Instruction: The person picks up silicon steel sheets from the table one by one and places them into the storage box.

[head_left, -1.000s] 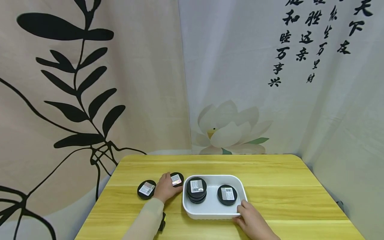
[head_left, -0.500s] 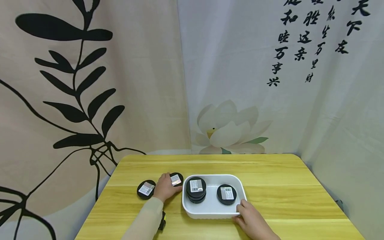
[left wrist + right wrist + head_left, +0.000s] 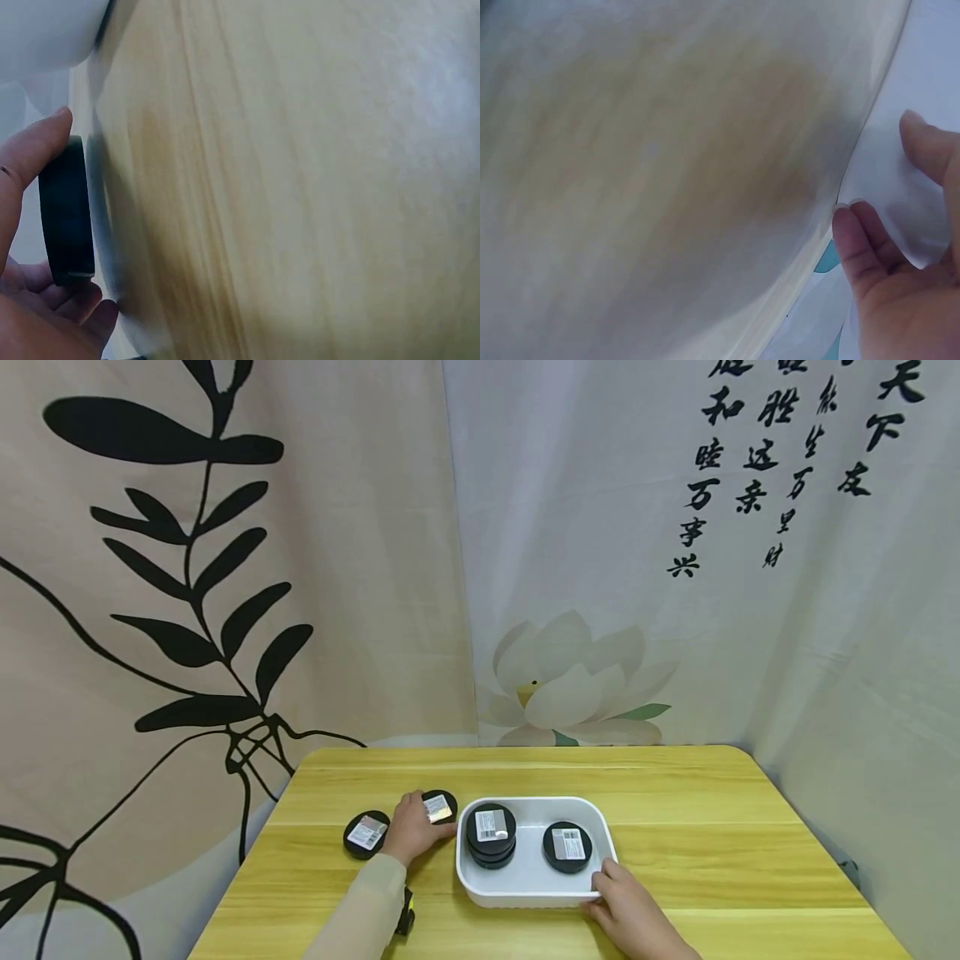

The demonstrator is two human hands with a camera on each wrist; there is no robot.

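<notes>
Half the black tin (image 3: 439,807) hidden — left hand (image 3: 411,830) covering.

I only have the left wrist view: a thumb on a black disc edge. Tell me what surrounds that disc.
Observer: The left hand grips a black tin on the table, just left of a white tray.
Operator: Report the tray's contents.
Observer: A stack of black tins at its left, a single tin at its right.
Operator: Give me the other hand.
Observer: The right hand holds the tray's near right corner.
</notes>
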